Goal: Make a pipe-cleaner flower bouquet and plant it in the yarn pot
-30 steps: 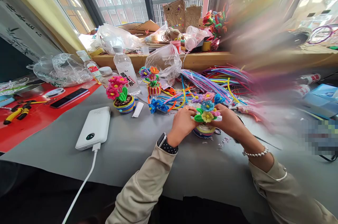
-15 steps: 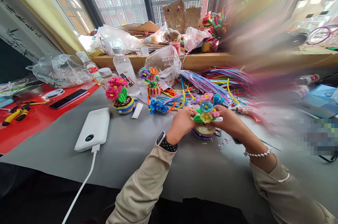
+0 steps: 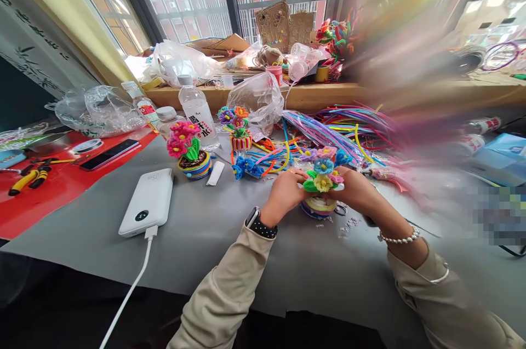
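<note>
A small pipe-cleaner flower pot (image 3: 318,207) with blue, pink and yellow flowers (image 3: 324,170) stands on the grey table mat (image 3: 205,228). My left hand (image 3: 284,193) grips it from the left and my right hand (image 3: 358,190) from the right, fingers closed around the flower stems just above the pot. A black smartwatch sits on my left wrist, a bead bracelet on my right.
Two finished flower pots (image 3: 189,153) (image 3: 239,129), blue flowers (image 3: 245,165) and loose pipe cleaners (image 3: 337,130) lie behind. A white power bank (image 3: 147,202) with cable is at left, plus water bottles (image 3: 197,110), plastic bags, a phone (image 3: 109,154) and pliers (image 3: 28,179) on red cloth.
Both hands stay on the flower pot with only slight shifts of the fingers. The view has moved a little.
</note>
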`<action>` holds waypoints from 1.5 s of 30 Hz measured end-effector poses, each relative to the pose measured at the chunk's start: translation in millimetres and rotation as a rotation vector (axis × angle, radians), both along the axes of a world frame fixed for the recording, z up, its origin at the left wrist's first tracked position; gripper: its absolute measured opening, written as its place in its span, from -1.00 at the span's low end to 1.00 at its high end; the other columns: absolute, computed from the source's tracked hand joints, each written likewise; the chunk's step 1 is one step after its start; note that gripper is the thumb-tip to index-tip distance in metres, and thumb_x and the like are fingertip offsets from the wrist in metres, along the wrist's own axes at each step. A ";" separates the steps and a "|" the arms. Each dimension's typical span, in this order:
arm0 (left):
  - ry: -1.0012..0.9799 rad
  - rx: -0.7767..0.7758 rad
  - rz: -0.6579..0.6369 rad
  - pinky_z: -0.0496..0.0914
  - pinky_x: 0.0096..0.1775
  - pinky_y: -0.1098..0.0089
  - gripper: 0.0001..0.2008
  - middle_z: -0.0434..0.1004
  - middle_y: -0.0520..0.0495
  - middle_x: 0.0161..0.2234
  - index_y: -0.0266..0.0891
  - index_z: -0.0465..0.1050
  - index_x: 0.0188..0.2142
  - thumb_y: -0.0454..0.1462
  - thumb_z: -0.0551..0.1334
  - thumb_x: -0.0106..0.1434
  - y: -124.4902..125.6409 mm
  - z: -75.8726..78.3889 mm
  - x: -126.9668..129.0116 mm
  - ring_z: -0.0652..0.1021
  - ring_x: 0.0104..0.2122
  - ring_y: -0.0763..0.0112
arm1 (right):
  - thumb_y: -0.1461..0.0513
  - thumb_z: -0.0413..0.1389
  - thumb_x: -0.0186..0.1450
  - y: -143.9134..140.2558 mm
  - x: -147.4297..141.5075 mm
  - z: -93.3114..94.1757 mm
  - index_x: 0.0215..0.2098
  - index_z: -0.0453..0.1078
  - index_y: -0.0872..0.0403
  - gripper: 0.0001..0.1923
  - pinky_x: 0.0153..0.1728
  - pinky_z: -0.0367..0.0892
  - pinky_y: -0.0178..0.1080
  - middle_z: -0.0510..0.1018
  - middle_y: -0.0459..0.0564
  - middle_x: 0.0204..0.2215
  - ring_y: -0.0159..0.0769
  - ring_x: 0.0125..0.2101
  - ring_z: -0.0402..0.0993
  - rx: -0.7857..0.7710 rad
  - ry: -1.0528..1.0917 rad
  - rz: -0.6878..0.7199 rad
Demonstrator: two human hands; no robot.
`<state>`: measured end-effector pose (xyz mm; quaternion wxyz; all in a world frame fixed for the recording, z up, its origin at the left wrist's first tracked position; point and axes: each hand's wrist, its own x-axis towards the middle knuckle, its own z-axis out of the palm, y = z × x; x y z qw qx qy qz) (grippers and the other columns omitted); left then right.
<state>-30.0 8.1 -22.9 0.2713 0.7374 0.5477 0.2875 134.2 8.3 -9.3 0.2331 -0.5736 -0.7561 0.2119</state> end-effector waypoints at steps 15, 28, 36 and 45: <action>-0.069 0.005 -0.019 0.32 -0.17 0.40 -0.79 0.49 -0.13 -0.24 -0.28 0.53 -0.42 -0.20 0.28 -0.05 -3.1 -1.4 1.3 0.47 -0.24 0.31 | 0.12 0.13 0.03 -2.7 9.1 -8.6 -0.39 0.45 0.07 -0.77 -0.15 0.27 -0.15 0.41 0.04 -0.22 -0.16 -0.19 0.37 0.144 0.197 0.147; -0.049 0.023 0.008 0.32 -0.13 0.39 -0.86 0.47 -0.07 -0.23 -0.24 0.53 -0.48 -0.27 0.31 -0.12 0.6 -3.7 3.5 0.47 -0.25 0.34 | 0.14 0.11 0.09 0.3 11.4 -26.9 -0.42 0.47 0.02 -0.84 -0.12 0.22 -0.08 0.34 0.02 -0.23 -0.14 -0.16 0.30 0.273 0.190 0.108; -0.103 0.019 -0.013 0.34 -0.14 0.37 -0.85 0.48 -0.06 -0.26 -0.24 0.52 -0.52 -0.22 0.32 -0.15 1.9 -6.7 3.1 0.47 -0.29 0.34 | 0.18 0.12 0.06 -2.8 10.8 -26.3 -0.45 0.48 0.03 -0.87 -0.09 0.20 -0.08 0.30 0.04 -0.20 -0.11 -0.10 0.26 0.240 0.181 0.085; -0.046 -0.001 -0.003 0.31 -0.10 0.36 -0.85 0.48 -0.07 -0.23 -0.26 0.52 -0.50 -0.25 0.31 -0.13 -0.1 -1.2 4.0 0.47 -0.25 0.31 | 0.19 0.13 0.06 -0.9 12.4 -26.9 -0.45 0.47 0.03 -0.88 -0.08 0.20 -0.09 0.32 0.03 -0.19 -0.13 -0.10 0.28 0.223 0.198 0.095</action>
